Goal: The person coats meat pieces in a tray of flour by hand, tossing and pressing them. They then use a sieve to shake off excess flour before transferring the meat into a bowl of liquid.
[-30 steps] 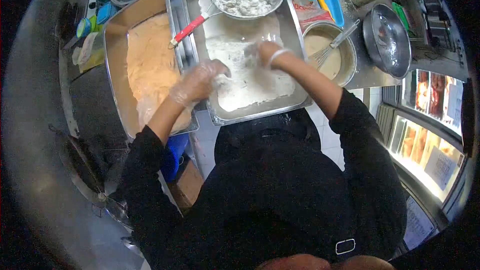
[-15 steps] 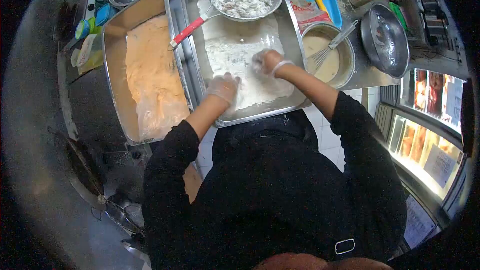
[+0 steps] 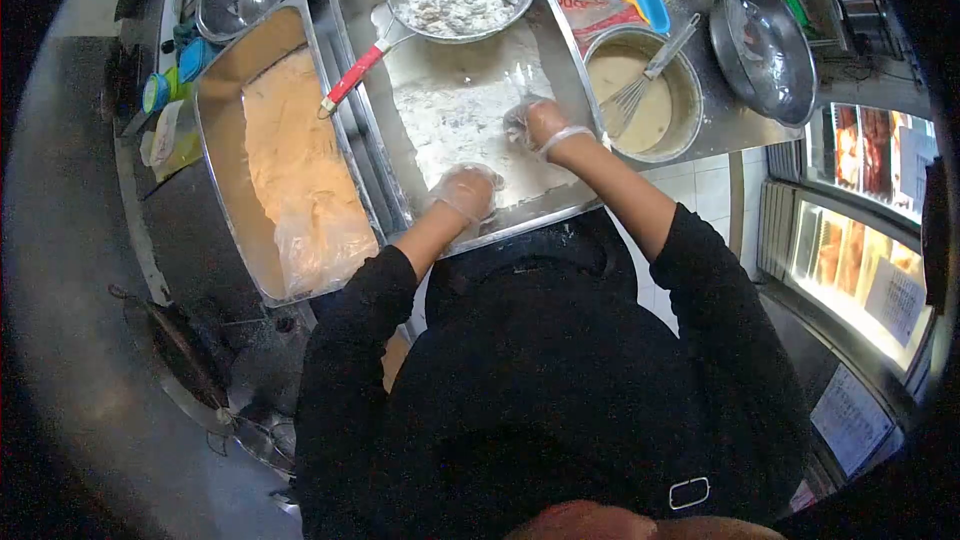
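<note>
- Fingers of the left hand (image 3: 466,192) and the right hand (image 3: 543,124) are curled down into the white powder (image 3: 450,120); whether anything is gripped cannot be made out, since the tips are hidden.
- White powder is spread over the floor of the metal tray (image 3: 568,75), with the left hand set by its near rim and the right by its right wall.
- Powder is best worked with light, low strokes, so that none is thrown over the rim.
- The sieve (image 3: 462,38), laid across the far end and loaded with white-coated pieces, is best left unbumped.
- Black sleeves (image 3: 365,310) are best held clear of the rim, and the batter bowl (image 3: 697,100) with its whisk (image 3: 628,102) is best avoided.
</note>
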`<state>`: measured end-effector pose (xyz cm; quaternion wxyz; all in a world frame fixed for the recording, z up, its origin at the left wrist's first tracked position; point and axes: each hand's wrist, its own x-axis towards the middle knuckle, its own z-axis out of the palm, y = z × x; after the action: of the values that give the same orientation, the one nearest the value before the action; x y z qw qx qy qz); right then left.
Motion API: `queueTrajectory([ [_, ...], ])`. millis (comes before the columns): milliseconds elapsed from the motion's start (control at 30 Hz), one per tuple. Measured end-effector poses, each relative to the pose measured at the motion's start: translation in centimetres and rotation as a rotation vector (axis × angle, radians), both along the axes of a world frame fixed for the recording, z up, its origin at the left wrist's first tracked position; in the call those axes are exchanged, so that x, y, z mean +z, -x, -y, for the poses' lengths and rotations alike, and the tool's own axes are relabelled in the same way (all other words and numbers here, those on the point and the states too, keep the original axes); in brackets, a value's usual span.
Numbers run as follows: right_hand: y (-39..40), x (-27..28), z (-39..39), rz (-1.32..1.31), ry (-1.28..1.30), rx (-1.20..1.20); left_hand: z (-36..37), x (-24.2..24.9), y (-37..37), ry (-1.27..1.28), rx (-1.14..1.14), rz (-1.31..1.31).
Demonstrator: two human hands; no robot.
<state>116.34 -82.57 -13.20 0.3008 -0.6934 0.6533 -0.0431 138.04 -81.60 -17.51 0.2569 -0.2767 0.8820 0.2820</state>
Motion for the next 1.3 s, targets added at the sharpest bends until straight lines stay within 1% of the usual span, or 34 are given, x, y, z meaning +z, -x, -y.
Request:
queueTrajectory([
  [67, 0.1, 1.0, 0.1, -0.176, -0.006, -0.075, 0.7, 0.2, -0.1, 0.002, 0.018, -0.049],
  [100, 0.4, 1.5, 0.3, -0.141, 0.059, -0.05, 1.2, 0.3, -0.3, 0.004, 0.029, -0.074],
  [167, 1.4, 2.9, 0.6, -0.072, 0.187, 0.0, 2.0, -0.3, -1.3, 0.147, 0.042, -0.19],
  [200, 1.7, 3.8, 1.0, -0.065, 0.167, -0.005, 2.4, -0.6, -1.9, 0.22, 0.048, -0.248],
  [233, 2.0, 5.1, 1.5, -0.059, 0.148, -0.01, 2.9, 0.7, -2.5, 0.301, 0.04, -0.279],
  [267, 2.3, 6.3, 2.1, -0.052, 0.13, -0.015, 3.1, 1.6, -2.5, 0.396, 0.025, -0.208],
  [333, 2.7, 8.8, 4.3, 0.062, 0.17, -0.078, 3.6, 3.3, -2.4, 0.589, 0.003, -0.063],
  [367, 2.8, 9.9, 5.8, 0.121, 0.19, -0.109, 3.8, 6.0, -1.6, 0.458, 0.023, 0.073],
  [400, 2.9, 10.6, 7.2, 0.181, 0.21, -0.143, 3.8, 5.3, -1.3, 0.431, 0.087, 0.081],
  [467, 2.7, 11.2, 10.8, 0.221, 0.317, -0.223, 3.2, 1.6, -1.0, 0.375, 0.21, 0.096],
  [533, 2.2, 11.0, 13.8, 0.212, 0.507, -0.277, 1.6, -2.8, -0.3, 0.336, 0.367, 0.088],
  [567, 2.0, 11.3, 14.4, 0.208, 0.603, -0.301, 1.3, -2.9, 0.2, 0.318, 0.447, 0.084],
  [667, 1.6, 12.5, 12.7, 0.136, 0.669, -0.205, 1.9, -2.0, 0.9, 0.132, 0.459, 0.024],
  [700, 1.6, 11.4, 11.8, 0.189, 0.542, -0.172, 1.4, -1.6, 0.6, 0.202, 0.432, -0.081],
  [767, 1.1, 7.6, 9.9, -0.057, 0.153, -0.045, 1.4, -2.2, -0.5, 0.218, 0.355, -0.132],
  [800, 1.4, 3.6, 8.4, -0.007, 0.198, 0.084, 1.3, -2.8, -1.2, 0.223, 0.317, -0.158],
  [833, 0.3, 5.2, 6.5, -0.111, -0.056, 0.136, 1.3, -4.5, -1.9, 0.268, 0.302, -0.176],
  [900, -0.2, -1.7, 4.2, -0.194, -0.065, 0.15, 2.5, -5.8, -3.1, 0.264, 0.329, -0.146],
  [933, -0.4, -3.3, 3.6, -0.178, -0.009, 0.123, 3.3, -6.2, -3.5, 0.264, 0.343, -0.131],
  [967, -0.7, -4.2, 2.8, -0.161, 0.047, 0.097, 4.4, -4.7, -3.3, 0.28, 0.307, -0.181],
  [1000, -0.8, -5.1, 2.3, -0.143, 0.101, 0.072, 4.9, -3.1, -3.2, 0.276, 0.32, -0.189],
  [1033, -1.1, -4.7, 2.4, -0.26, 0.038, 0.15, 5.6, -0.1, -2.8, 0.275, 0.332, -0.196],
  [1067, -1.1, -4.7, 2.7, -0.274, -0.013, 0.151, 6.2, 2.5, -2.5, 0.273, 0.343, -0.201],
  [1100, -1.1, -4.7, 3.1, -0.285, -0.069, 0.149, 7.0, 4.5, -2.0, 0.183, 0.281, -0.148],
  [1133, -1.1, -4.6, 3.2, -0.296, -0.122, 0.146, 7.2, 3.1, -2.0, 0.21, 0.192, -0.178],
  [1200, -0.5, -1.1, 3.3, -0.287, -0.143, 0.16, 6.6, -2.1, -2.5, 0.263, 0.013, -0.239],
  [1233, -0.2, 0.1, 3.3, -0.284, -0.151, 0.169, 5.9, -3.0, -2.5, 0.17, 0.052, -0.438],
  [1300, 0.5, -1.6, 2.9, -0.307, -0.193, 0.251, 3.8, 0.9, -0.2, 0.178, 0.027, -0.244],
])
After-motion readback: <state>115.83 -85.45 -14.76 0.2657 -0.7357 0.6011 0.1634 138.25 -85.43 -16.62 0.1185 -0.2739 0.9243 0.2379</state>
